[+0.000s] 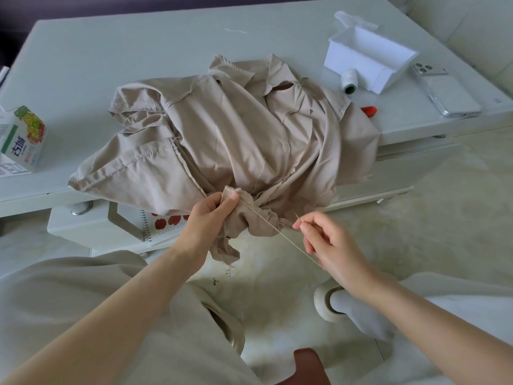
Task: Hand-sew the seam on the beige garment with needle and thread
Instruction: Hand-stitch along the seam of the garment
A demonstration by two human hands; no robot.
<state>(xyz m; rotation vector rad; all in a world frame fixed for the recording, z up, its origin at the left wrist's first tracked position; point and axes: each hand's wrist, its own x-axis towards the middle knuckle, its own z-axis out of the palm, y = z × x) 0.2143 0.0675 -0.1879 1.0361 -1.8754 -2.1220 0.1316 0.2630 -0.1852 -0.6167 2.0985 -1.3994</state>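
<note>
The beige garment (pixel 222 129) lies crumpled on the white low table (pixel 111 51), with one part hanging over the front edge. My left hand (pixel 206 218) pinches the garment's raw edge between thumb and fingers just below the table edge. My right hand (pixel 323 240) holds the thin needle (pixel 298 218) between thumb and forefinger, to the right of the fabric. A taut beige thread (pixel 277 232) runs diagonally from the pinched fabric down past my right hand.
A white open box (pixel 369 55), a thread spool (pixel 349 81), a phone (pixel 444 91) and a small red object (pixel 369 110) sit at the table's right. A juice carton (pixel 23 137) stands at the left. A spiral notebook (pixel 163 220) rests on the lower shelf.
</note>
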